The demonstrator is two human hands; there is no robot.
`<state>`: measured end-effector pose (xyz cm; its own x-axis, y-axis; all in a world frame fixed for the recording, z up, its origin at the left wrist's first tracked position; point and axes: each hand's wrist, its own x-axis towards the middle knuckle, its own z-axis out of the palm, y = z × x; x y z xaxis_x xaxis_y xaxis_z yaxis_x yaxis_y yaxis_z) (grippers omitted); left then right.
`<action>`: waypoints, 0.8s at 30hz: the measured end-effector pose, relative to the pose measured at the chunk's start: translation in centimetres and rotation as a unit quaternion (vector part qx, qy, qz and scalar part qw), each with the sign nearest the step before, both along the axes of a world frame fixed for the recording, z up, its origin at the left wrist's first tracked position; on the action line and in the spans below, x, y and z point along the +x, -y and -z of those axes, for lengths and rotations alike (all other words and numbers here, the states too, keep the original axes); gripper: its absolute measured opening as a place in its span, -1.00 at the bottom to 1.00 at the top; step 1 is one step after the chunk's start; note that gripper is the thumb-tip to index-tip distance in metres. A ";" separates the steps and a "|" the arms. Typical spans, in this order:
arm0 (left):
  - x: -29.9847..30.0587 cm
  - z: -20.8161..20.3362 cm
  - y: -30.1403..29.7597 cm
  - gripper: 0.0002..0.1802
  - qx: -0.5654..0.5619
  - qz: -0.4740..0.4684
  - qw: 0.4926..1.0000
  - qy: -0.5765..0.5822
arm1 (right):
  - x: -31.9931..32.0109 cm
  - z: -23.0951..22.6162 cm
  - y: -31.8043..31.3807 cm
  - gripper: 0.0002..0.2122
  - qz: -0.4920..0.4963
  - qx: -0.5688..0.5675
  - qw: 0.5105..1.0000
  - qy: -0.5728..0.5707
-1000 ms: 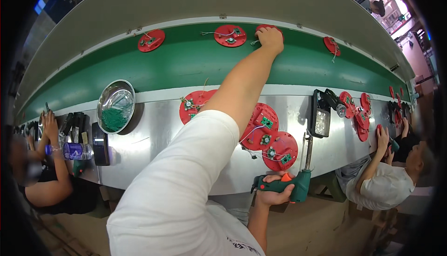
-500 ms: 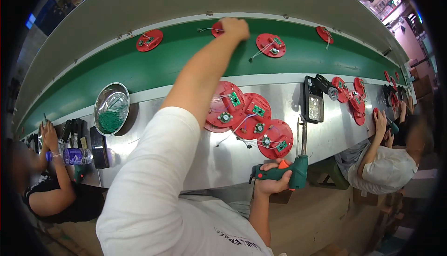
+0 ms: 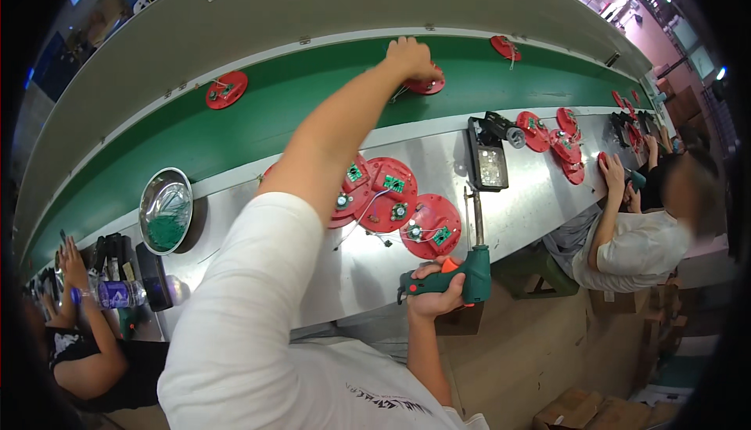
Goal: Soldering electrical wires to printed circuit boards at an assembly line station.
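My left hand reaches far across the bench to the green belt, its fingers curled over a round red plate with thin wires trailing from it; the fingertips are partly hidden. Lower down, my right hand is wrapped around the handle of a green soldering gun with an orange trigger, its metal tip pointing up. Just left of that tip, overlapping red plates with green circuit boards and wires lie on the metal bench, some partly behind my left arm.
A steel bowl of green strands sits at left, beside a bottle and a dark box. A black tray-like holder stands right. More red plates lie on the belt. Co-workers sit on both sides.
The view has shifted, so most things appear further left. My left hand has moved right along the belt, from one red plate to another. My right hand still grips the soldering gun.
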<state>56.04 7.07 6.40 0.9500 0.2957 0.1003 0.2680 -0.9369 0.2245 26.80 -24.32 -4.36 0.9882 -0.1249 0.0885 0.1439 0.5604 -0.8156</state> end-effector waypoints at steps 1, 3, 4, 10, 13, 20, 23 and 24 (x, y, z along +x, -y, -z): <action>0.6 1.0 0.1 0.02 0.010 -0.030 0.999 -0.013 | -0.2 0.4 0.2 -0.63 -0.011 0.006 1.000 -0.002; 2.2 3.5 2.2 0.22 -0.027 -0.109 0.994 -0.008 | -0.2 -0.3 0.0 -0.63 0.015 0.003 1.000 -0.015; 3.1 3.8 2.3 0.26 -0.064 -0.112 0.991 -0.037 | -0.2 -0.1 0.1 -0.63 0.017 -0.004 1.000 -0.017; 4.7 4.2 1.3 0.26 -0.125 -0.054 0.990 -0.030 | -0.8 0.3 0.3 -0.65 0.005 -0.006 1.000 -0.027; 4.3 3.5 2.4 0.29 -0.174 -0.051 0.983 0.012 | -0.8 -0.3 0.3 -0.65 0.010 -0.015 0.999 -0.038; -1.0 -2.4 -0.6 -0.03 -0.192 0.040 0.974 0.111 | -0.1 0.0 0.1 -0.62 -0.009 0.017 1.000 -0.023; -11.8 -10.5 0.8 -0.31 -0.115 0.141 0.968 0.171 | 0.6 0.3 0.6 -0.62 0.006 0.007 1.000 -0.002; -17.3 -13.4 1.7 -0.56 -0.060 0.187 0.961 0.196 | 0.6 0.2 0.5 -0.62 0.007 0.004 1.000 0.005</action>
